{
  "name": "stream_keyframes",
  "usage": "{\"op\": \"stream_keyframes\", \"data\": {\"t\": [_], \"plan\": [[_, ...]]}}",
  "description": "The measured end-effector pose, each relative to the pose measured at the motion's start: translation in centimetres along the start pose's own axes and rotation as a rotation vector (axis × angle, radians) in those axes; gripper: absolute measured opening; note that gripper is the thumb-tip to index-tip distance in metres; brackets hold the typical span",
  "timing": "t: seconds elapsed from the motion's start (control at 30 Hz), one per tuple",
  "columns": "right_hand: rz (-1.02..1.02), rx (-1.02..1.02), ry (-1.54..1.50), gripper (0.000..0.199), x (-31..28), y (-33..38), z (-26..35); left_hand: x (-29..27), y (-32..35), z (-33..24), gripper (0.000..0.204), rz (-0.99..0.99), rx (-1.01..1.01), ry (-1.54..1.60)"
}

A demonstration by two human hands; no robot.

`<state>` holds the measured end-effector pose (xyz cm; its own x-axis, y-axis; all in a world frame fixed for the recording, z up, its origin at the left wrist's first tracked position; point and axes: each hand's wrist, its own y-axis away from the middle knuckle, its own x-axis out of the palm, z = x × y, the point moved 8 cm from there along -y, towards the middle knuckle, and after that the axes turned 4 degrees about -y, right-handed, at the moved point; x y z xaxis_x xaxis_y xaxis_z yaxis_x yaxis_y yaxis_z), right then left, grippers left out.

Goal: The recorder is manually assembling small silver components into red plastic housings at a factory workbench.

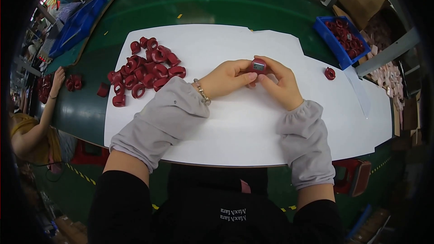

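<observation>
Between the fingers of both hands I hold one dark red ring-shaped piece (259, 66) above the white paper (239, 131); a small grey window-like panel on it faces me. My left hand (228, 77), with a beaded bracelet at the wrist, pinches it from the left. My right hand (281, 81) grips it from the right, thumb and fingers closed. Grey sleeve covers reach over both forearms. To the left lies a loose pile of similar red ring-shaped pieces (147, 70). A single red piece (330, 73) rests apart on the right.
A blue bin (340, 40) full of red pieces stands at the far right, beside a grey metal post (389, 52). Pale pink pieces (391, 79) lie past it. At the left, another person's arm (49, 104) reaches onto the green table (86, 113). A blue tray (77, 27) sits far left.
</observation>
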<state>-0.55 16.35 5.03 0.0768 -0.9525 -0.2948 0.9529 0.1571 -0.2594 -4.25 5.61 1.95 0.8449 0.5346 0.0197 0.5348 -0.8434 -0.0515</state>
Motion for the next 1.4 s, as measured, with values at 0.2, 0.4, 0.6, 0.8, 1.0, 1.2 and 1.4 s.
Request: {"op": "stream_keyframes", "data": {"t": [0.2,0.4,0.6,0.8,1.0,1.2,1.4], "plan": [[0.012,-0.002,0.071,0.039,-0.1,0.2,0.4,0.4,0.2,0.3,0.033,0.018,-0.006,-0.021],[0.03,-0.026,0.096,0.041,-0.2,0.4,0.3,0.6,0.2,0.5,0.034,0.027,0.023,-0.02],[0.005,-0.051,0.095,0.043,-0.6,0.0,0.5,0.2,-0.5,0.3,0.029,-0.031,0.046,-0.006],[0.004,-0.055,0.157,0.042,0.3,-0.6,0.5,-0.5,0.0,0.4,0.033,0.003,0.054,-0.03],[-0.029,-0.089,0.228,0.039,0.3,0.3,-0.2,-0.1,0.7,-0.6,0.03,-0.035,0.152,-0.21],[-0.051,0.027,0.121,0.04,-1.0,0.9,-0.8,0.7,-0.4,-0.1,0.024,-0.037,0.168,-0.138],[-0.003,0.007,0.108,0.043,0.4,-0.1,-0.8,-0.1,0.0,-0.1,0.022,-0.05,0.181,-0.115]]}}
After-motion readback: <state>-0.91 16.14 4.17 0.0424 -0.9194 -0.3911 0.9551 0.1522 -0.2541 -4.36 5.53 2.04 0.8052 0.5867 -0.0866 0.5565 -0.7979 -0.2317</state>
